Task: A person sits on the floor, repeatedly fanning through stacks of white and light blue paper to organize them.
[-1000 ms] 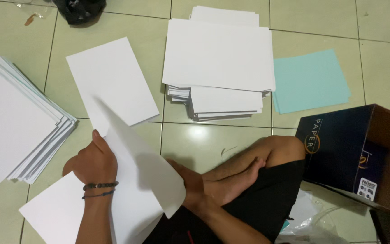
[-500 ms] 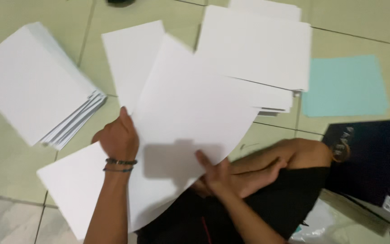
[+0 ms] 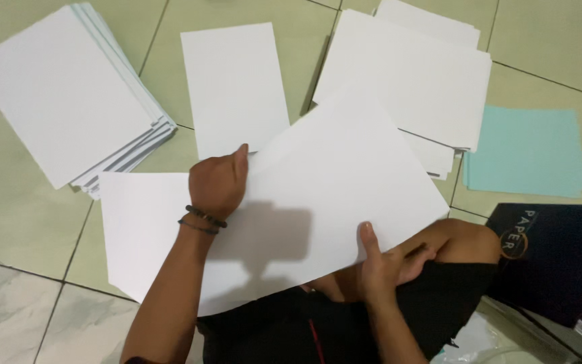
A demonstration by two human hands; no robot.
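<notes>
A floor of pale green tiles (image 3: 15,202) with thin dark joints is seen from above; at the lower left of the frame the tiles turn to a lighter, marbled grey. The light is soft and even, with a dull glare on the tile at the top.

A large white sheet (image 3: 331,182) is held across the centre of the frame, tilted, its far corner raised toward the upper middle. The left hand (image 3: 218,183) is closed on the sheet's left edge, thumb on top, with dark bead bracelets (image 3: 201,220) worn at the wrist. The right hand (image 3: 380,264) is placed at the sheet's lower edge, thumb pressed flat on the paper; the other fingers are hidden beneath, so the grip there cannot be fully told. A shadow of the left arm is cast on the sheet.

A thick stack of white paper (image 3: 62,94) is laid at the upper left. A single white sheet (image 3: 230,81) lies at top centre, and another stack (image 3: 419,74) at the upper right, partly covered by the held sheet. A light blue sheet (image 3: 527,152) is laid at the right, near a dark box (image 3: 560,263) at the lower right. Bare legs in black shorts (image 3: 439,303) are folded at the bottom.
</notes>
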